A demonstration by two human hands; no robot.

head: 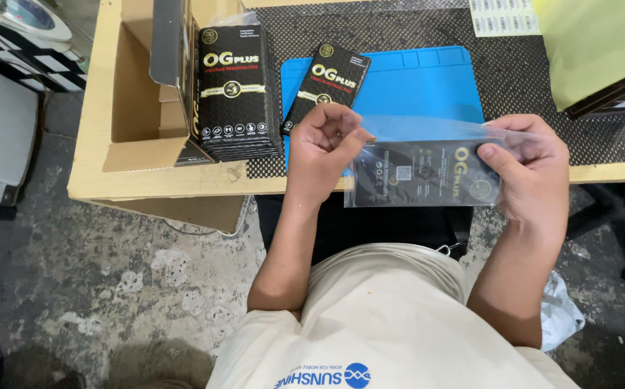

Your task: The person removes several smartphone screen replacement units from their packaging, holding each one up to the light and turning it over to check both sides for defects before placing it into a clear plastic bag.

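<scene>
Black packet (422,173) in a clear plastic sleeve (428,144), held flat above the table edge (183,184). Left hand (323,148) pinches the sleeve's 9 o'clock end, fingers curled narrow; right hand (532,173) grips the 3 o'clock end, thumb on top. At 11 o'clock: blue mat (428,90), single black packet (327,83), packet stack (237,94), cardboard box (136,94).

A black flat package (428,175) in a clear sleeve, a black stack (235,90) left, white labels (503,16) top right.
</scene>
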